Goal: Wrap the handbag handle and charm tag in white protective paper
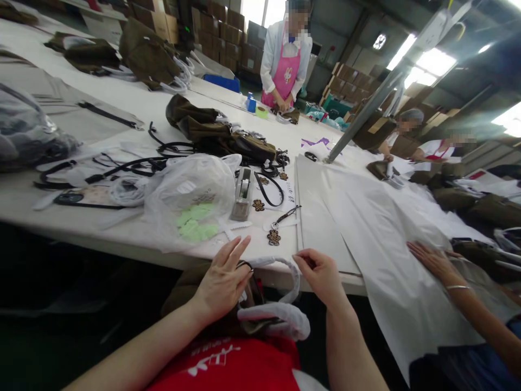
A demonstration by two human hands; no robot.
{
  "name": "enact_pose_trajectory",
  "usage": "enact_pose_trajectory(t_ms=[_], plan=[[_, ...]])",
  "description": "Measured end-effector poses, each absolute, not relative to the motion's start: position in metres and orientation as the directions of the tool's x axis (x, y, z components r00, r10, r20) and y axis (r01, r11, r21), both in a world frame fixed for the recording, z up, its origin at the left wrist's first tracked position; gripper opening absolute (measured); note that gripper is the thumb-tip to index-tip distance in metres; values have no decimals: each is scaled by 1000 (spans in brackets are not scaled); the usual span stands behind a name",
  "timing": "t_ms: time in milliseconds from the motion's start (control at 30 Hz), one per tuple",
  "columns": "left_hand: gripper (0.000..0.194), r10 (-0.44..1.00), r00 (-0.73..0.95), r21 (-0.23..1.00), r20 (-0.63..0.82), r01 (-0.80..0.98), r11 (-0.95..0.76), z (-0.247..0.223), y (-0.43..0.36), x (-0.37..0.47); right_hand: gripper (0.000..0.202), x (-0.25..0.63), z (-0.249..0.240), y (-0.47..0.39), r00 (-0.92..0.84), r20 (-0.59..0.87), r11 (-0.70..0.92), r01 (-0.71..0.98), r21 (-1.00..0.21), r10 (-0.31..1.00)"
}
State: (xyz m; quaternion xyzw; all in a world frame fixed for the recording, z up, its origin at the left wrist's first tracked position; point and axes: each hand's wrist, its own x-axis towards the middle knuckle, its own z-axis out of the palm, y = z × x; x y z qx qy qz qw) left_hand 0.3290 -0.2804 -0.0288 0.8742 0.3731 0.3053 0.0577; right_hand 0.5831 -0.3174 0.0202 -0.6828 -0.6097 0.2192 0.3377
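Observation:
In front of me, at the table's edge, is an olive-brown bag (185,288) with handles wrapped in white covering (291,277). My left hand (223,279) is over the bag, its index and middle fingers stretched out. A thin dark loop (245,264) shows by its lower fingers; I cannot see it gripped. Beside the upper wrapped handle, my right hand (321,274) has thumb and forefinger pinched together, and whatever is between them is too small to make out. On the table just beyond lies a leopard-print flower charm (274,237) on a dark strap.
A clear plastic bag with green pieces (197,220) lies near a tape dispenser (243,195). Black straps (142,165) and brown bags (220,133) lie behind. White sheeting (378,217) covers the right side, under a co-worker's hand (435,263). A slanted metal pole (366,108) rises there.

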Motion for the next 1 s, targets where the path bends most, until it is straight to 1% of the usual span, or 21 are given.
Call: enact_pose_trajectory(t_ms=[100,167,233,300,367,433,533,633,700,733,800,833,867,900,933,967,1000], plan=[[19,676,585,336,448,591,-734,-28,-280,326,19,572,18,-321,43,43,11,562,-827,998],[20,671,631,379,389,555,-741,-29,-277,323,18,570,17,-322,37,34,11,502,-865,999],[20,669,651,415,358,531,-739,-31,-275,321,17,570,16,-321,75,28,-9,455,-891,997],[21,675,644,427,361,529,-733,-33,-273,319,18,569,13,-319,132,3,-49,391,-919,991],[21,670,641,428,374,522,-738,-36,-273,319,19,566,8,-316,191,-41,-94,278,-956,981],[21,664,646,430,377,513,-743,-37,-273,319,20,561,3,-313,237,-79,-111,128,-986,968],[21,654,655,437,380,496,-750,-38,-272,319,22,547,-3,-308,273,-107,-84,-93,-992,956],[22,657,648,456,385,486,-746,-39,-273,317,27,530,-2,-303,259,-147,-67,-294,-954,955],[21,682,611,473,402,499,-726,-40,-275,315,29,521,5,-298,220,-174,-85,-364,-928,960],[20,701,578,483,418,512,-710,-40,-277,314,31,518,9,-296,207,-175,-89,-368,-926,963],[20,741,491,513,457,536,-671,-39,-282,312,32,515,20,-292,242,-115,-34,-315,-948,963],[19,762,447,538,469,540,-648,-38,-285,311,32,514,26,-291,302,-39,38,-246,-969,952],[19,783,409,573,468,535,-621,-38,-286,310,30,515,31,-291,376,71,130,-134,-982,924],[19,807,382,618,451,519,-591,-38,-288,308,26,515,36,-292,438,208,218,29,-976,874],[20,831,366,669,419,494,-555,-38,-288,307,23,516,39,-294,461,358,280,229,-932,812],[20,854,361,722,374,464,-513,-38,-287,305,20,516,42,-296,431,498,309,436,-845,753],[21,873,366,772,323,432,-467,-38,-285,303,17,516,44,-299,354,605,315,610,-727,713]])
